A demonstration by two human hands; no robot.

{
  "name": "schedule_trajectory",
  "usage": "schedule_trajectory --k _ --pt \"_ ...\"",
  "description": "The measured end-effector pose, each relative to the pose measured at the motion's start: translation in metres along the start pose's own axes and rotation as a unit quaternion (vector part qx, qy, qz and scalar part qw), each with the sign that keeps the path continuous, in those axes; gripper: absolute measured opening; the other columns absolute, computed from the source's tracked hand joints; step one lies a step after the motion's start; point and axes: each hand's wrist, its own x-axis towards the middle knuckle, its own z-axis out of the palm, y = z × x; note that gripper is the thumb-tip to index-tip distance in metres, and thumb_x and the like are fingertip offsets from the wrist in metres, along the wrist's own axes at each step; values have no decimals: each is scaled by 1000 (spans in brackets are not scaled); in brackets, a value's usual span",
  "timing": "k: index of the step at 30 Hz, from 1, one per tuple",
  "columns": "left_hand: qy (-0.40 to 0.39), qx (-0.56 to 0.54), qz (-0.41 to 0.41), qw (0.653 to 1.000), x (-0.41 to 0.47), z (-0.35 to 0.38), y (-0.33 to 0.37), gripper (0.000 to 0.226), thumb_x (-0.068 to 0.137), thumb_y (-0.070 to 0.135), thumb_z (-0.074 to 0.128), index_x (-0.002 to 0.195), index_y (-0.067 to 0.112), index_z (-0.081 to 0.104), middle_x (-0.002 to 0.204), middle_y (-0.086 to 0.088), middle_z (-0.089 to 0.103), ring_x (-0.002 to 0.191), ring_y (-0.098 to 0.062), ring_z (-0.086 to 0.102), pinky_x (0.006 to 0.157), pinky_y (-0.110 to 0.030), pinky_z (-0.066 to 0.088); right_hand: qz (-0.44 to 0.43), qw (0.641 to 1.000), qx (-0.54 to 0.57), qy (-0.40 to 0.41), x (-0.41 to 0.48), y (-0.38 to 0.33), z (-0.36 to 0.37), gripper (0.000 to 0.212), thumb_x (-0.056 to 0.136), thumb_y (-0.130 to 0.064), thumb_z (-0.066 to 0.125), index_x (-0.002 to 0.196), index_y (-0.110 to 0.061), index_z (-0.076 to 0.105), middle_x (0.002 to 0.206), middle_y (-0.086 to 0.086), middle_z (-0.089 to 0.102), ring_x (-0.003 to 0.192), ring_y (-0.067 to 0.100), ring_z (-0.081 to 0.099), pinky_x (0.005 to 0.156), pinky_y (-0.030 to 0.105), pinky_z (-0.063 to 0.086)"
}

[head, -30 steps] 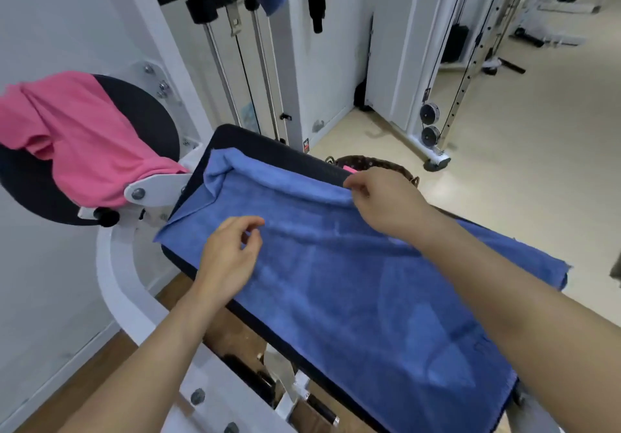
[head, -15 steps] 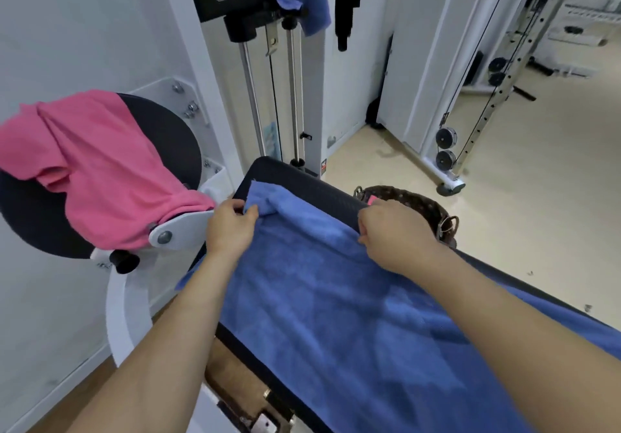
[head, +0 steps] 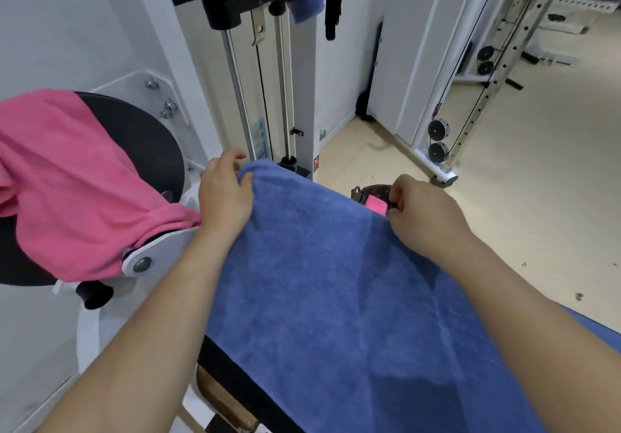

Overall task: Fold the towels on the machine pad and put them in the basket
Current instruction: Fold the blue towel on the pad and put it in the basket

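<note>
Now my left hand (head: 225,200) pinches the blue towel (head: 336,291) at its eleven o'clock corner, my right hand (head: 426,220) pinching its one o'clock edge beside the basket (head: 368,188).

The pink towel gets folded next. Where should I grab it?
Probably pinch the pink towel at its bunched lower end, coming from the right: that end trails off the round black pad, nearest the left hand.
</note>
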Motion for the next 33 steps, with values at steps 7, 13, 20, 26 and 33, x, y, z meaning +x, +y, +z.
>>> schedule_trajectory --k 7,13,20,26,33 --pt "45 22 -29 998 -116 -41 -52 22 90 8 57 107 16 67 106 -1 63 87 -16 57 78 -32 45 -240 969 -36 43 -18 -39 22 28 88 -9 51 112 -16 64 110 3 61 95 29 51 72 44 51" --pt "18 50 -138 989 -159 -51 -108 29 95 19 54 123 16 61 119 -3 64 108 -25 59 89 -41 49 -292 946 -142 8 -24 -69 52 45 89 -37 57 132 -23 54 141 6 49 130 29 44 84 48 42" --pt "80 -123 -335 931 -145 -56 -110 15 87 16 68 101 15 66 91 4 67 92 -20 64 77 -28 45 -249 939 -221 -86 -34 -84 63 62 95 -63 23 151 -43 4 162 7 -12 148 28 -11 113 56 8" --pt "117 -73 -342 929 -143 -70 -118 15 86 8 60 93 13 72 89 0 69 77 -15 57 77 -28 43 -272 938 -205 -66 -38 -86 70 66 94 -62 32 151 -43 6 162 5 -12 149 27 -11 114 57 1" --pt "52 51 -200 977 -151 -71 -105 27 89 14 60 114 11 69 117 -14 57 99 -27 56 83 -31 41 -302 947 -105 -32 -50 -79 46 53 97 -40 44 148 -38 27 162 -1 10 150 18 1 114 55 13"
